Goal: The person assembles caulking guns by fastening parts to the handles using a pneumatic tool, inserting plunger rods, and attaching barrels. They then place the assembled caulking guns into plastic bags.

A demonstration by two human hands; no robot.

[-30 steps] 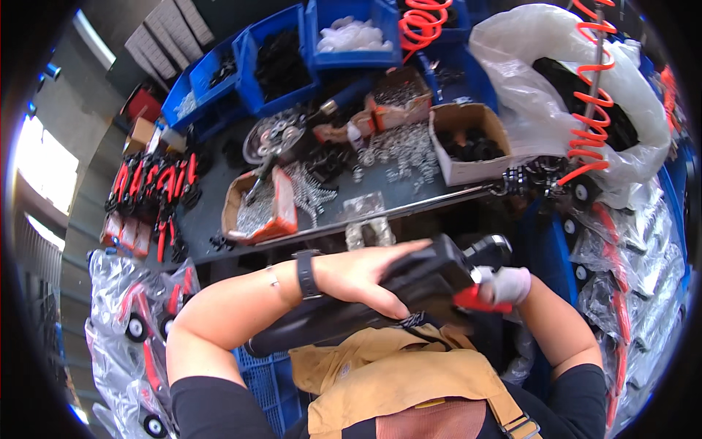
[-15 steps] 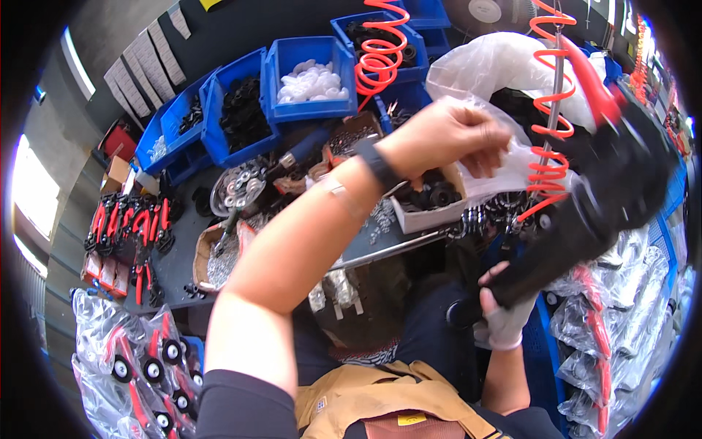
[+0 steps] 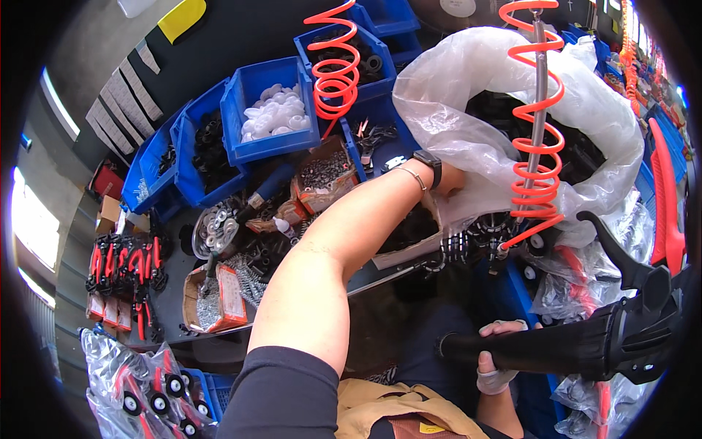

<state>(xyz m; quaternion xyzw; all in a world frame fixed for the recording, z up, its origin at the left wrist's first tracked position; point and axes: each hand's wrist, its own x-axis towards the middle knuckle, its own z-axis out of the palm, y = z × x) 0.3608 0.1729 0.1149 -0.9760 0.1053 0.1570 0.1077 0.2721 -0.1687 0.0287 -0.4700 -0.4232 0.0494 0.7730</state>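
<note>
Blue bins (image 3: pixel 272 110) of small parts – orange coiled hoses (image 3: pixel 336 66) – a box of screws (image 3: pixel 212 300).

We're extending our left arm far forward and up across the frame, elbow nearly straight, bare forearm, dark sleeve at the upper arm. Left hand (image 3: pixel 455 183) is mostly hidden past the wrist, grip unreadable. Right hand (image 3: pixel 496 358) is sitting low and close in, gloved, fingers curling shut, forearm coming from the lower edge.
</note>
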